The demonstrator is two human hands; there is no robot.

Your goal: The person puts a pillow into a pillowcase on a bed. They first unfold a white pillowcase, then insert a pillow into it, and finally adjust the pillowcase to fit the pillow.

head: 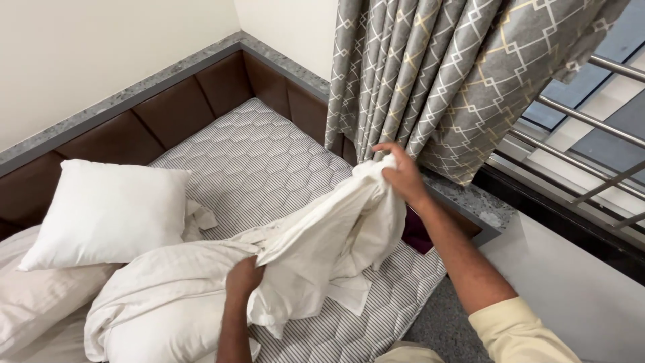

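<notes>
Gripping a bunched white sheet (316,235), the right hand (403,176) is lifting one end of it high above the mattress (262,158), near the mattress's right edge, with its fingers (388,149) curled and pinching a fold of the cloth. The left hand (243,277) is holding the same sheet lower down, towards the near edge of the bed, its fingers buried in the fabric and closed around it. The sheet is hanging between both hands and trailing left onto a rumpled white heap of bedding (161,302). A white pillow (107,215) is lying at the left side of the mattress, against the brown padded headboard (168,111). Grey patterned curtains (430,74) are hanging just behind the raised hand, beside a window with metal bars (591,121).
</notes>
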